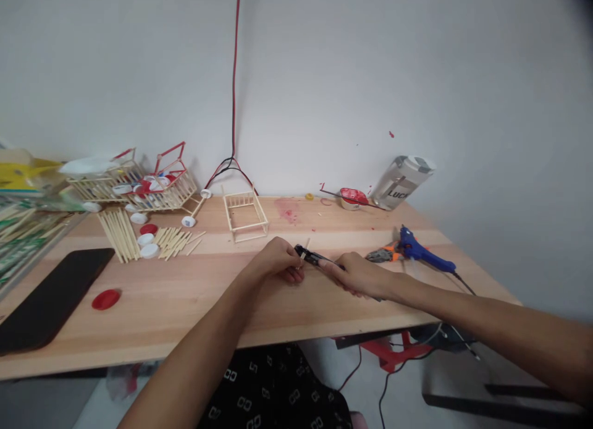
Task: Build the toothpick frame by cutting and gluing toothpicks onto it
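Above the middle of the table, my left hand (282,261) pinches a short, thin wooden stick (306,246). My right hand (356,273) is wrapped round the handles of a black pliers-like hand tool (311,256). The tool's head is at the stick, right beside my left fingertips; whether its jaws press on the wood cannot be made out. Behind my hands stands a small open frame of wooden sticks (250,236). To the left lie a bundle of long wooden sticks (118,234) and a pile of short cut sticks (178,242).
Two stick-built carts (167,197) with bottle-cap wheels stand back left. A dark phone-like slab (55,296) and a red cap (106,300) lie at left. On the right are a blue glue gun (424,253), orange-handled pliers (384,254), a red paint cup (351,201) and a tilted container (402,180).
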Demonstrator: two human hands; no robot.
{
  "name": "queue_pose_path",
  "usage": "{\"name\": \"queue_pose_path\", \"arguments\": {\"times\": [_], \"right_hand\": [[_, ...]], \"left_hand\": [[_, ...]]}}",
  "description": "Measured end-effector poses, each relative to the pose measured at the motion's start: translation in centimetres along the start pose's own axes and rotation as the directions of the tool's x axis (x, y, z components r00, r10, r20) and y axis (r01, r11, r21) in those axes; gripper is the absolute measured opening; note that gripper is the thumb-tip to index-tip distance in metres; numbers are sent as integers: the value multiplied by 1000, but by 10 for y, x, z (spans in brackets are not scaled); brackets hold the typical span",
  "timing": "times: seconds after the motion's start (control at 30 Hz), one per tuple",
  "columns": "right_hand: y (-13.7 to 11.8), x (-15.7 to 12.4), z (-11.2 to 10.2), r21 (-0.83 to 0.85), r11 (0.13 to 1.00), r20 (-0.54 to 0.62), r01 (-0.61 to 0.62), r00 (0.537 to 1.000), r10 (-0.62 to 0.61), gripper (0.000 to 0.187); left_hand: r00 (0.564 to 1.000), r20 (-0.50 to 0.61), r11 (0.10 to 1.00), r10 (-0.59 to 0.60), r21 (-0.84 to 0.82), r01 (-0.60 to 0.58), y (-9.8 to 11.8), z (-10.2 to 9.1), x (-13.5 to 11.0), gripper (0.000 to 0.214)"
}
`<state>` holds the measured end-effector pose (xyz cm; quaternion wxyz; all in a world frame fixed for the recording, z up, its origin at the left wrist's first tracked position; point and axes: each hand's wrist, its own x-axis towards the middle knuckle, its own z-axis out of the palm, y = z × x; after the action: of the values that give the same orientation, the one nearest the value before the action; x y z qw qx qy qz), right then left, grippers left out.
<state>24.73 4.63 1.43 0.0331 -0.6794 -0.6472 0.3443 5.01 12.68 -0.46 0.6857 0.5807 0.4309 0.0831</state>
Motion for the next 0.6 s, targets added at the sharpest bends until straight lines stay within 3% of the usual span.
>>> {"name": "queue_pose_path", "arguments": {"times": [0.4,0.6], "right_hand": [[-5,-5,0,-23,998,-51,65,996,-66,68],[-5,-3,-1,80,997,9,-12,1000,11,71]], "left_hand": [[1000,6,1000,14,-17,-14,-2,-1,1,11],[999,-19,1000,27,-8,-28,1,1,-1,15]]}}
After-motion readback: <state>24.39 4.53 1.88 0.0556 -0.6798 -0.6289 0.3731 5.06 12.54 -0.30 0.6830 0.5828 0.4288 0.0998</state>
